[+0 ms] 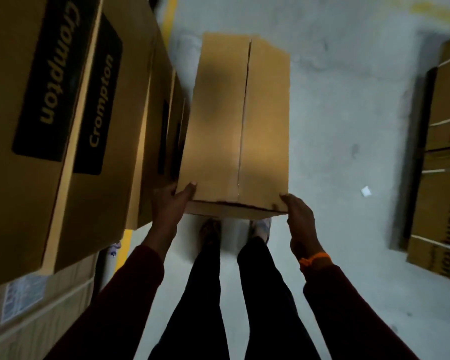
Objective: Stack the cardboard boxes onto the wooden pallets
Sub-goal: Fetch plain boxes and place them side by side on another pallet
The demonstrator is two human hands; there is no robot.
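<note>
A long plain cardboard box (234,120) with a seam along its top is held out in front of me, above the floor. My left hand (170,203) grips its near left corner, thumb on top. My right hand (298,216) clasps the near right corner. An orange band circles my right wrist. A tall stack of printed cardboard boxes (57,113) stands close on the left, almost touching the carried box. No wooden pallet shows in the view.
Another pile of strapped cardboard boxes (444,162) sits on the floor at the right. Grey concrete floor (343,113) lies between the two piles, with a yellow painted line (170,16) along the left stack. My legs and feet are below the box.
</note>
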